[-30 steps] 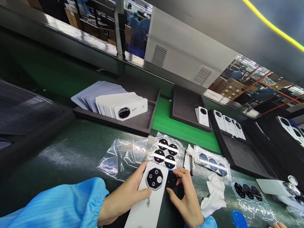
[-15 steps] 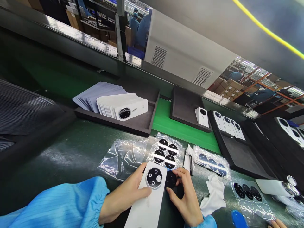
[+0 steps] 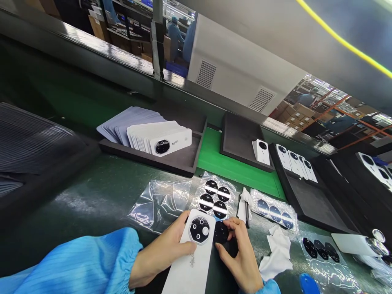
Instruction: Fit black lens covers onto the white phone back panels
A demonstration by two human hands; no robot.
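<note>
Our left hand (image 3: 161, 255) grips a white phone back cover (image 3: 194, 261). Our right hand (image 3: 239, 257) pinches a black lens disc (image 3: 220, 232) between parted fingers (image 3: 232, 223).

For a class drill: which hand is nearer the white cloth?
Right: the right hand is left of the white cloth, not touching; the left hand is farther left, past the white panel.

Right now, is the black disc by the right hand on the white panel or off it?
Off it. The black disc lies beside the white panel, not on it, with the fingers of the right hand around its edge.
</note>
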